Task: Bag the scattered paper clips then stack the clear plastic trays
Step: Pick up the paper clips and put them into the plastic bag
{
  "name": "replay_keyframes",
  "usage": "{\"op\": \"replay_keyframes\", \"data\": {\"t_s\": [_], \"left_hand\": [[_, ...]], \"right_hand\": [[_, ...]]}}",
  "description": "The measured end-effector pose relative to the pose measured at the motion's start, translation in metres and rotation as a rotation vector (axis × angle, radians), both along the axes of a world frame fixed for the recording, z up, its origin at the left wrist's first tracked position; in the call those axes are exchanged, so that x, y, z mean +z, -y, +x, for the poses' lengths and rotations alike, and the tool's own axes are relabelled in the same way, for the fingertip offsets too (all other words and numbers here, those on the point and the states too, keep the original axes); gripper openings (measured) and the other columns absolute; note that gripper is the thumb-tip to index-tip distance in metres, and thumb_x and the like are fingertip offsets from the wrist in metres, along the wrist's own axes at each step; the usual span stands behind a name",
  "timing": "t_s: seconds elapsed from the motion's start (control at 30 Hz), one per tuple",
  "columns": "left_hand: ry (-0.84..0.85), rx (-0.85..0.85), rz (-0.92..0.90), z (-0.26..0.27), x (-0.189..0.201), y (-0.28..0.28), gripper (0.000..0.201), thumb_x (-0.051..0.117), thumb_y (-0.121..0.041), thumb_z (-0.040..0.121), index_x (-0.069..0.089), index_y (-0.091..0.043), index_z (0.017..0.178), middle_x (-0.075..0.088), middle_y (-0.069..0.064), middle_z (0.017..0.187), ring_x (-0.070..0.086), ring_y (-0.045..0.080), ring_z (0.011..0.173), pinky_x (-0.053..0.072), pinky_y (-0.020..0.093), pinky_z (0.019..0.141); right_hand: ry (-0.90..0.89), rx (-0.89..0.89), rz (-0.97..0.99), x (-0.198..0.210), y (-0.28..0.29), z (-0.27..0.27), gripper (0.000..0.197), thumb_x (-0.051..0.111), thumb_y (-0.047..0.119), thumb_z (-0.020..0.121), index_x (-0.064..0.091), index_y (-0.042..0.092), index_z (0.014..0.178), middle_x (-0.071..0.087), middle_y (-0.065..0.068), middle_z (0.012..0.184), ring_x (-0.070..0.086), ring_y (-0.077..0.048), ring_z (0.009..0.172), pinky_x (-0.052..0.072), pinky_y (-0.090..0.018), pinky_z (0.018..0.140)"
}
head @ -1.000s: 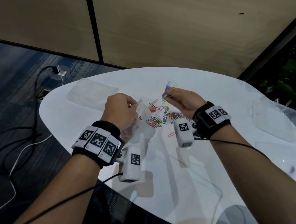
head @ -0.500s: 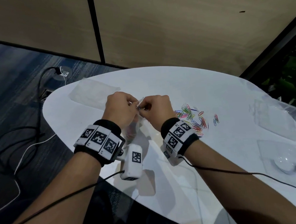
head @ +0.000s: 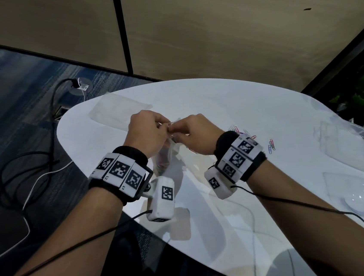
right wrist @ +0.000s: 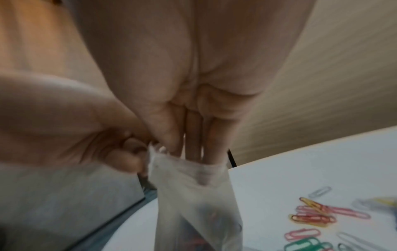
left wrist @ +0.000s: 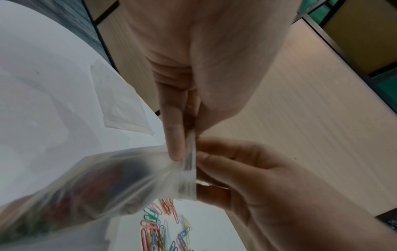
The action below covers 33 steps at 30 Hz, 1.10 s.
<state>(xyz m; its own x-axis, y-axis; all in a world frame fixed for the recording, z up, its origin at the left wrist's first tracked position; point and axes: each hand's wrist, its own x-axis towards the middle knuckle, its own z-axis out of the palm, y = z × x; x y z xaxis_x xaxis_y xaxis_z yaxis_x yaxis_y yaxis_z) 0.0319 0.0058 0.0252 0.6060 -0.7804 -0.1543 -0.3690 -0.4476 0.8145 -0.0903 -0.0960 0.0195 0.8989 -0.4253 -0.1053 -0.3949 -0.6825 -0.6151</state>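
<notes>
- Head view: the left hand [head: 147,134] and right hand [head: 195,134] now meet at the mouth of the clear zip bag [head: 167,159], which hangs between the wrists above the near-left part of the white table [head: 217,102]. A second ago the right hand was out over the clip pile with a bunch pinched in its fingers; it has since come across to the bag, so that bunch has probably gone in.
- Head view: loose paper clips [head: 271,146] remain on the table just right of the right wrist, so bagging is not finished. Clear plastic trays [head: 352,142] sit unstacked at the far-right edge, with another clear tray [head: 119,109] lying far left beyond the hands.
- Left wrist view: the left thumb and fingers [left wrist: 175,135] pinch the bag's zip strip [left wrist: 189,169] at one end. Coloured clips show dimly through the film.
- Right wrist view: the right fingers [right wrist: 193,149] reach into the bag's open mouth [right wrist: 189,169], curled against its rim, and hold it apart while the other hand pinches the corner; whether any clip is between them is hidden. More clips lie on the table to the right.
</notes>
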Motion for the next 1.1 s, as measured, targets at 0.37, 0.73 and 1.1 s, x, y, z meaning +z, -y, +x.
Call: {"op": "replay_keyframes", "data": {"t_s": [0.37,0.73,1.1], "left_hand": [[-0.023,0.024,-0.006,0.014,0.0,-0.008,0.012,0.064,-0.01,0.095,0.076,-0.006,0.095,0.076,0.012,0.07,0.076,0.023,0.059,0.065,0.04,0.074],[0.023,-0.001,-0.011,0.01,-0.006,-0.004,0.011,0.068,-0.015,0.093,0.078,-0.01,0.096,0.077,0.01,0.076,0.076,0.027,0.071,0.063,0.042,0.079],[0.074,-0.037,0.019,-0.003,-0.001,0.001,0.013,0.066,-0.015,0.093,0.078,-0.013,0.093,0.077,0.01,0.083,0.074,0.027,0.078,0.063,0.04,0.082]], "right_hand": [[-0.391,-0.211,-0.111,-0.072,0.082,-0.008,0.042,0.04,0.03,0.102,0.047,0.023,0.143,0.035,-0.001,0.157,0.036,-0.023,0.141,0.027,-0.034,0.117],[-0.264,0.093,-0.419,-0.088,0.06,-0.03,0.02,0.056,0.015,0.089,0.076,0.012,0.096,0.07,-0.009,0.101,0.065,-0.032,0.093,0.053,-0.038,0.078],[0.239,-0.841,0.59,-0.041,0.075,-0.06,0.012,0.08,0.006,0.077,0.078,0.009,0.088,0.076,-0.01,0.08,0.071,-0.022,0.071,0.061,-0.032,0.076]]}}
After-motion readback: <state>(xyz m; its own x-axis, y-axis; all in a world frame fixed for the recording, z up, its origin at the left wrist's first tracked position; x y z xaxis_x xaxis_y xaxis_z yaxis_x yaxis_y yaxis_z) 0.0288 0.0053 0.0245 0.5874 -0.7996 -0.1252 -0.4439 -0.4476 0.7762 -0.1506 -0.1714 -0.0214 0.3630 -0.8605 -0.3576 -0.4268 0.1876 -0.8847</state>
